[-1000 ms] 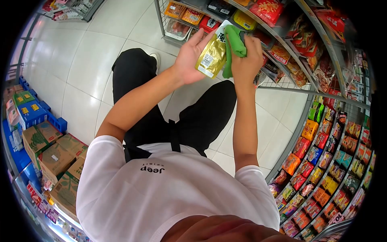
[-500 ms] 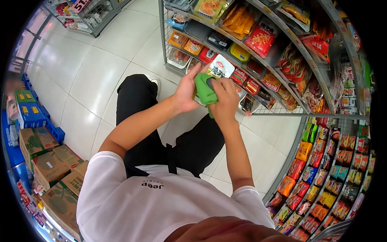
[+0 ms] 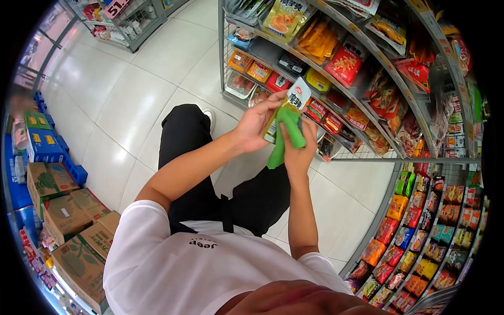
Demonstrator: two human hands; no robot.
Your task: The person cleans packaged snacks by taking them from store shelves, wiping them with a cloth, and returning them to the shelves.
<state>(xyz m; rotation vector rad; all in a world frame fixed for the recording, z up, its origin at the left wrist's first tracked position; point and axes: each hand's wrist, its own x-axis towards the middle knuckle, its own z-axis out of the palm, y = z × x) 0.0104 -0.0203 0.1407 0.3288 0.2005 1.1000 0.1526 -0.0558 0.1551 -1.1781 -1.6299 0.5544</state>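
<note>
My left hand (image 3: 256, 125) is closed around the edge of a flat food package (image 3: 297, 96), white at its far end with dark lettering and a small red logo. My right hand (image 3: 299, 148) grips a bunched green cloth (image 3: 286, 132), whose loose end hangs down toward my knees. The cloth lies against the package and hides part of its face. Both hands are in front of the lower shelves, above my legs.
A curved shelf rack (image 3: 344, 79) with packaged snacks stands ahead and right. Another snack shelf (image 3: 420, 241) is at lower right. Cardboard boxes (image 3: 65, 215) and a blue crate (image 3: 76, 175) line the left. White tiles (image 3: 123, 100) cover the floor between.
The package has turned more edge-on, and my left fingers now reach round its side. My right hand and the cloth have moved down and right, and the cloth's end hangs lower.
</note>
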